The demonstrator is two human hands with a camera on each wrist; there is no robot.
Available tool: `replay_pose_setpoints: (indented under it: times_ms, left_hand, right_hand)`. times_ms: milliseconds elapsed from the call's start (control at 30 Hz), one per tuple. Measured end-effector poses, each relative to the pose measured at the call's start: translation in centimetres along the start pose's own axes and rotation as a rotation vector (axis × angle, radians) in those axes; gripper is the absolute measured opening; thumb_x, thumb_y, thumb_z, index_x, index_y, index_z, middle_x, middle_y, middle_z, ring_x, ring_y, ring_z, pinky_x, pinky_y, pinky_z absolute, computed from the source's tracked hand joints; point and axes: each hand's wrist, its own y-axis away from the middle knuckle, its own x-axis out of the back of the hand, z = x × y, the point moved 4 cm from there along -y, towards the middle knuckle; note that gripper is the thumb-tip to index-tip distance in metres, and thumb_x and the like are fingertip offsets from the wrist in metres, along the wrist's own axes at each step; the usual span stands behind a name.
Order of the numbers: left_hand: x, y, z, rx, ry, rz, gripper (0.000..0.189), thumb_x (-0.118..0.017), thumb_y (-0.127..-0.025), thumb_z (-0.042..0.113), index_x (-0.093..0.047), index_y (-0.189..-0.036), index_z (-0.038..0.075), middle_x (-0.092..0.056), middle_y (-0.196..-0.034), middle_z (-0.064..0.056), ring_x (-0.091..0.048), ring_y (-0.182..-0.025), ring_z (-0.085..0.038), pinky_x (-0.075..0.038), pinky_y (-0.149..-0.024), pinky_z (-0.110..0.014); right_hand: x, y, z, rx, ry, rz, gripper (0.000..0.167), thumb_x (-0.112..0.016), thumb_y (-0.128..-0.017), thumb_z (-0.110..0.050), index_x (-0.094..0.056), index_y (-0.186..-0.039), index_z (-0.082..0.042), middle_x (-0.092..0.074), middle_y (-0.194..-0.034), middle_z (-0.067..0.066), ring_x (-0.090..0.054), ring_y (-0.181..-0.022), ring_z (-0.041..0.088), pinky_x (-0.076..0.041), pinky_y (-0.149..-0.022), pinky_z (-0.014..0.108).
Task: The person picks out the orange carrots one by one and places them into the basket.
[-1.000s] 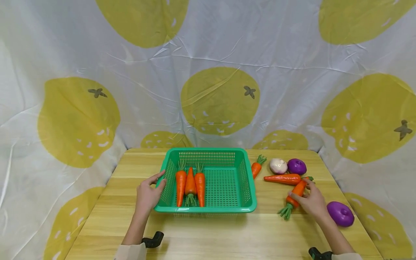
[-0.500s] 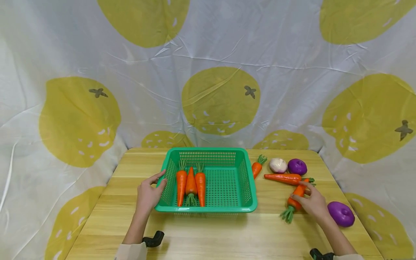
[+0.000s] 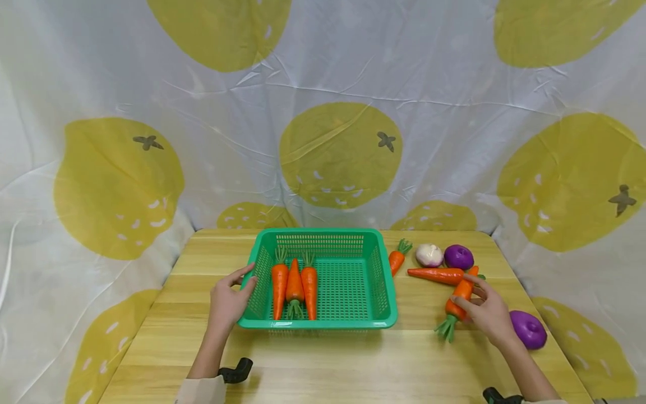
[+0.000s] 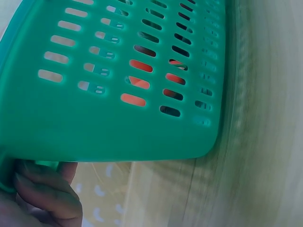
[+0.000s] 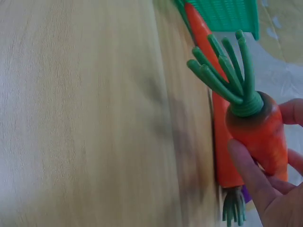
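Note:
My left hand (image 3: 228,302) grips the left rim of a green plastic basket (image 3: 323,324), thumb on the near side. In the left wrist view its curled fingers (image 4: 49,194) sit under the basket's edge. Three carrots (image 3: 295,287) lie side by side in the left half of the basket. My right hand (image 3: 488,315) pinches an orange carrot (image 3: 460,298) between thumb and fingers, its green stems pointing down toward me. In the right wrist view, this carrot (image 5: 262,135) appears in front of another carrot (image 5: 222,137) lying on the table.
Right of the basket are a carrot (image 3: 396,261) close to its wall and another carrot (image 3: 436,275) lying crosswise. Behind these sit a white-and-purple bulb (image 3: 429,255) and a purple onion-like vegetable (image 3: 458,257). A second purple one (image 3: 528,330) lies near the table's right edge.
The carrot in my right hand has shifted slightly and looks raised off the table, its tip now farther up. My left hand and the basket stay in place.

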Motion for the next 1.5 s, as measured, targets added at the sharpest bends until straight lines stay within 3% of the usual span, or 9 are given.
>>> replay_pose_setpoints:
  times_ms: [200,367,433,600,867,1000,1133,1367,1500]
  left_hand:
    - [0.1,0.1,-0.3,0.022,0.03,-0.018,0.039,-0.07,-0.099,0.035,-0.068,-0.138,0.032,-0.067,-0.106,-0.01,-0.033,-0.044,-0.009,-0.033,-0.041,-0.024]
    - [0.3,0.1,-0.6,0.029,0.048,-0.003,0.038,-0.068,-0.1,0.038,-0.068,-0.137,0.032,-0.067,-0.109,-0.011,-0.039,-0.048,-0.012,-0.035,-0.044,-0.025]
    - [0.3,0.2,-0.6,0.027,0.05,0.01,0.037,-0.067,-0.1,0.042,-0.069,-0.136,0.032,-0.068,-0.109,-0.011,-0.038,-0.047,-0.011,-0.035,-0.042,-0.024]
    - [0.3,0.1,-0.7,0.024,0.038,0.029,0.04,-0.062,-0.1,0.053,-0.071,-0.133,0.032,-0.071,-0.107,-0.01,-0.029,-0.041,-0.008,-0.029,-0.038,-0.023]
    - [0.3,0.2,-0.6,0.031,0.044,0.021,0.036,-0.063,-0.101,0.048,-0.071,-0.134,0.033,-0.07,-0.108,-0.009,-0.028,-0.041,-0.008,-0.026,-0.038,-0.021]
    - [0.3,0.2,-0.6,0.033,0.044,0.02,0.036,-0.064,-0.101,0.048,-0.071,-0.133,0.033,-0.071,-0.107,-0.008,-0.029,-0.041,-0.008,-0.027,-0.038,-0.022]
    - [0.2,0.2,-0.6,0.032,0.036,0.027,0.036,-0.064,-0.101,0.049,-0.071,-0.133,0.034,-0.071,-0.107,-0.006,-0.028,-0.041,-0.009,-0.027,-0.039,-0.023]
    - [0.1,0.3,-0.7,0.028,0.044,0.043,0.034,-0.065,-0.101,0.046,-0.072,-0.132,0.034,-0.07,-0.109,-0.006,-0.03,-0.043,-0.009,-0.029,-0.041,-0.025]
    - [-0.1,0.3,-0.7,0.017,0.05,0.046,0.034,-0.066,-0.1,0.046,-0.072,-0.131,0.034,-0.069,-0.108,-0.006,-0.029,-0.043,-0.01,-0.029,-0.041,-0.024]
  right_hand:
    - [-0.3,0.0,-1.5,0.075,-0.001,0.019,0.082,-0.075,-0.095,-0.04,-0.035,-0.159,-0.012,-0.043,-0.154,0.032,-0.065,-0.117,0.031,-0.063,-0.069,0.036]
    - [-0.6,-0.1,-2.8,0.082,-0.036,0.013,0.081,-0.077,-0.094,-0.039,-0.035,-0.158,-0.012,-0.045,-0.154,0.031,-0.065,-0.1,0.001,-0.063,-0.068,0.034]
    - [-0.9,-0.1,-3.3,0.08,-0.058,0.006,0.081,-0.077,-0.094,-0.035,-0.033,-0.158,-0.013,-0.046,-0.154,0.03,-0.062,-0.093,-0.005,-0.063,-0.068,0.034]
    - [-1.6,-0.3,-4.5,0.123,-0.079,-0.009,0.08,-0.077,-0.095,-0.027,-0.032,-0.159,-0.016,-0.049,-0.15,0.027,-0.062,-0.095,0.006,-0.062,-0.07,0.031]
    - [-3.0,-0.5,-6.5,0.213,-0.056,-0.013,0.075,-0.077,-0.094,-0.031,-0.038,-0.156,-0.015,-0.049,-0.146,0.023,-0.06,-0.119,0.038,-0.059,-0.077,0.027]
    - [-3.6,-0.5,-7.4,0.209,-0.093,-0.04,0.075,-0.078,-0.094,-0.029,-0.038,-0.155,-0.016,-0.047,-0.148,0.023,-0.058,-0.121,0.042,-0.061,-0.074,0.03]
    - [-4.3,-0.5,-8.5,0.206,-0.133,-0.064,0.073,-0.079,-0.093,-0.028,-0.04,-0.154,-0.018,-0.048,-0.148,0.025,-0.061,-0.117,0.04,-0.063,-0.072,0.034]
    - [-5.7,-1.0,-10.8,0.229,-0.238,-0.117,0.067,-0.078,-0.093,-0.019,-0.046,-0.152,-0.014,-0.046,-0.149,0.024,-0.07,-0.099,0.01,-0.063,-0.07,0.035]
    - [-6.8,-1.3,-11.9,0.243,-0.258,-0.163,0.067,-0.079,-0.093,-0.017,-0.049,-0.152,-0.014,-0.046,-0.151,0.027,-0.07,-0.094,0.006,-0.063,-0.07,0.035]
